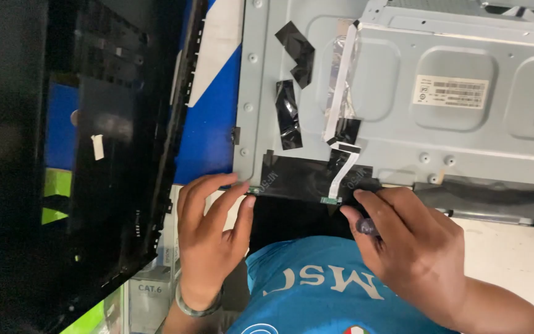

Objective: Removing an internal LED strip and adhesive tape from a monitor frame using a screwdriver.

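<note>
A grey metal display back panel [465,142] lies in front of me. Along its near edge runs a black film strip [298,176], and a white flat ribbon cable [343,170] leads down to a small connector [330,200]. My left hand [208,232] rests with its fingers spread, and its fingertips touch the panel's near left corner. My right hand [409,244] grips a small dark tool [366,227], with its index finger on the black strip just right of the connector.
A black plastic cover [112,154] lies to the left on a blue surface [208,136]. Pieces of black tape [288,114] and a white label [450,91] are stuck on the panel. My blue shirt [316,284] fills the near middle. Boxes [146,297] stand lower left.
</note>
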